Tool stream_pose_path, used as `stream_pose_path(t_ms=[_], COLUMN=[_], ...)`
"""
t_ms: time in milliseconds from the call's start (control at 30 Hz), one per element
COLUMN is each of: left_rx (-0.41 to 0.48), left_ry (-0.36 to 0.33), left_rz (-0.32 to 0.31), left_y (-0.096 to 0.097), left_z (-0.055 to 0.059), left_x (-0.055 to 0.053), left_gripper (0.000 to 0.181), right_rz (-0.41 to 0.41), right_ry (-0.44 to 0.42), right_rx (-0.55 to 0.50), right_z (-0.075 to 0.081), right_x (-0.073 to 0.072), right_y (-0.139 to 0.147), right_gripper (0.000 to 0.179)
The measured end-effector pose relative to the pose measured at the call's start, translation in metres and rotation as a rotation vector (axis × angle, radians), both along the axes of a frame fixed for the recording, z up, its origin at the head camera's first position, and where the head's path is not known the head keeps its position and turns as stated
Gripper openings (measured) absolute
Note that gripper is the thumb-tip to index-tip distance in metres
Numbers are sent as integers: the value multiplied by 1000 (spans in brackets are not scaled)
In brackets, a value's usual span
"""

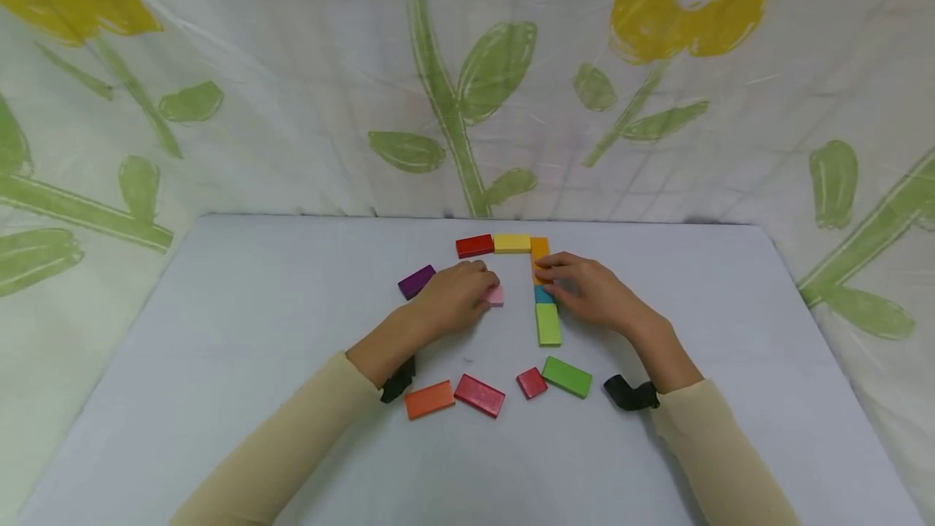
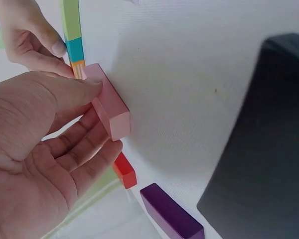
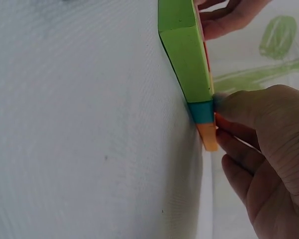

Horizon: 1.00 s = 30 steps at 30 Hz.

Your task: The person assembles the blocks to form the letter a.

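Observation:
My left hand [image 1: 456, 296] pinches a pink block [image 2: 109, 102] between thumb and fingers; in the head view only the end of the block shows. My right hand [image 1: 593, 289] rests at the right-hand column of blocks. Its thumb touches the small teal block [image 3: 203, 112] and its fingers touch the orange block [image 1: 540, 248] beyond. A light green block [image 1: 548, 325] continues the column toward me. At the far end a yellow block [image 1: 512, 243] and a red block [image 1: 475, 246] run leftward from the orange one. Part of the orange block is hidden under the fingers.
A purple block [image 1: 416, 282] lies left of my left hand. Nearer to me are an orange-red block [image 1: 429, 400], a crimson block [image 1: 480, 395], a small red block [image 1: 532, 383] and a green block [image 1: 566, 377]. A flower-patterned curtain [image 1: 329, 104] hangs behind the white table [image 1: 219, 307].

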State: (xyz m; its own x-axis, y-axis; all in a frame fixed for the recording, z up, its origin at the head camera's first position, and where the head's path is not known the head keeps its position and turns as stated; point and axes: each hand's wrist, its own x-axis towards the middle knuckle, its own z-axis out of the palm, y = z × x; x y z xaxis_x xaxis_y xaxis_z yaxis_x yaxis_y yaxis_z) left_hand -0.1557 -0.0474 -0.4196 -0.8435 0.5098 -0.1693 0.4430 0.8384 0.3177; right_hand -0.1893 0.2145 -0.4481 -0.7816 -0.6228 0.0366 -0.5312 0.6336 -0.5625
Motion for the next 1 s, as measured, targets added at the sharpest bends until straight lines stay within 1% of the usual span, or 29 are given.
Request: stream_pose_path(t_ms=[200, 367, 533, 733, 867, 1000], left_rx=[28, 51, 64, 47, 40, 24], left_ry=[3, 14, 28, 27, 27, 17], left_rz=[-12, -37, -65, -92, -92, -86], left_y=[2, 6, 13, 21, 25, 26], left_z=[-1, -1, 1, 2, 3, 3], left_x=[-2, -4, -5, -10, -12, -13], left_gripper=[34, 33, 31, 32, 33, 33], right_rz=[8, 2, -2, -14, -16, -10], right_ry=[10, -8, 3, 11, 2, -4], right_rx=[-9, -6, 8, 33, 38, 31], right_z=[0, 0, 0, 1, 1, 1], right_x=[-1, 0, 0, 0, 0, 1], right_y=[0, 0, 0, 2, 1, -2], right_gripper=[34, 35, 35, 34, 34, 35])
